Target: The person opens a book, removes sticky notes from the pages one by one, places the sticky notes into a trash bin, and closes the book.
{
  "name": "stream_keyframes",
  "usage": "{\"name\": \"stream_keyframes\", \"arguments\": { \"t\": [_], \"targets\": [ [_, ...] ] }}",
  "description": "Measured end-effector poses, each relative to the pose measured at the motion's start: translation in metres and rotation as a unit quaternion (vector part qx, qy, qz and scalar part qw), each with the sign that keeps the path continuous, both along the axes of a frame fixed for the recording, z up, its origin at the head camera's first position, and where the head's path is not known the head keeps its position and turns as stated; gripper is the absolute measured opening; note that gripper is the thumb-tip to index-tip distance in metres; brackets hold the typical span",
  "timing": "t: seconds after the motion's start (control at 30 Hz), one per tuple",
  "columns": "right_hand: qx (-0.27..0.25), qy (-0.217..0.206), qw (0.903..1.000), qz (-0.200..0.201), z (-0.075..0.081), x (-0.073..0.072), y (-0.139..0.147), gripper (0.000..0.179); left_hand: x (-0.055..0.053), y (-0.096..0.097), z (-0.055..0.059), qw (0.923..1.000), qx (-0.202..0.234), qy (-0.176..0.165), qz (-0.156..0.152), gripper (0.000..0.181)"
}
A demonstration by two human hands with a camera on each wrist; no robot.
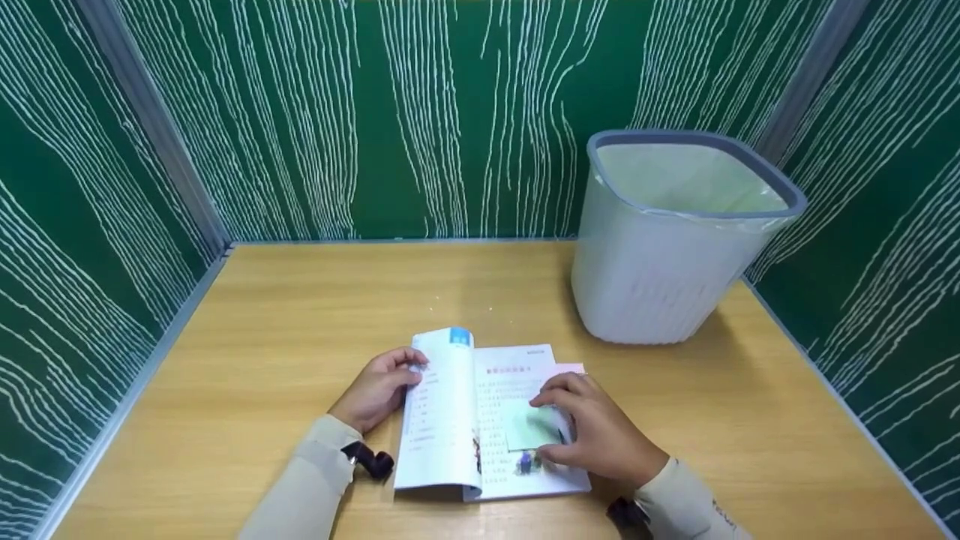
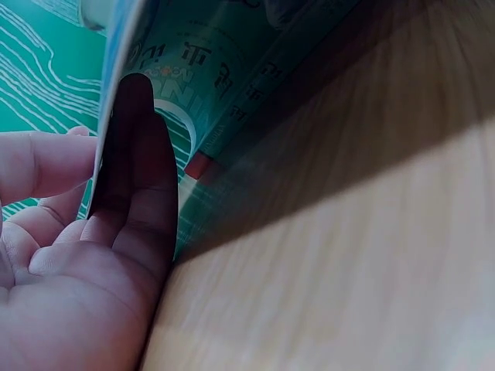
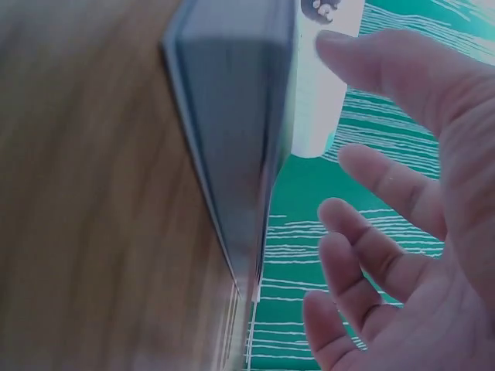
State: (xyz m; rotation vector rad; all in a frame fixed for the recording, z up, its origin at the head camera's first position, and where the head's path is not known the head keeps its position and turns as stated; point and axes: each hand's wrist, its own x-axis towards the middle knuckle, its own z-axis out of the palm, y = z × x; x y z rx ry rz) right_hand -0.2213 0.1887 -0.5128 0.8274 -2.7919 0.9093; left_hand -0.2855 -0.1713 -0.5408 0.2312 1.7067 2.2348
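Note:
An open book (image 1: pixel 442 420) lies on the table, its left side raised and curved. At its left edge my left hand (image 1: pixel 384 386) holds the cover and pages; in the left wrist view the sheet (image 2: pixel 108 100) passes between the fingers of that hand (image 2: pixel 85 263), some of them behind the printed cover (image 2: pixel 193 58). My right hand (image 1: pixel 589 427) hovers over the right page, fingertips and thumb spread about a pale green sticky note (image 1: pixel 529 427). In the right wrist view this hand (image 3: pixel 387 209) has its fingers apart beside the book's thick page block (image 3: pixel 232 100).
A pink note (image 1: pixel 571 368) juts from the book's right edge. Behind it at the right stands a white bin (image 1: pixel 645 277) with a grey rim and a clear liner. Green panels with white wavy lines (image 1: pixel 405 112) border the wooden table (image 1: pixel 300 300). Tiny white specks lie beyond the book.

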Motion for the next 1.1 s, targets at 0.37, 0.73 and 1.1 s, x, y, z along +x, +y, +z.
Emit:
{"name": "stream_keyframes", "arguments": {
  "t": [0.37,0.73,1.1],
  "targets": [
    [0.014,-0.003,0.9994,0.031,-0.002,-0.0013,-0.0052,0.044,0.0012,-0.0062,-0.0011,0.9999,0.007,0.007,-0.011,0.021],
    [-0.013,0.006,0.9998,0.016,-0.0016,0.0003,-0.0035,0.009,0.0,-0.0039,0.0009,0.9999,0.001,0.008,-0.012,0.021],
    [-0.069,0.018,0.9975,0.004,0.0001,-0.0016,0.0015,0.008,-0.0019,0.0012,0.0036,0.9998,-0.01,0.009,-0.013,0.02]
  ]
}}
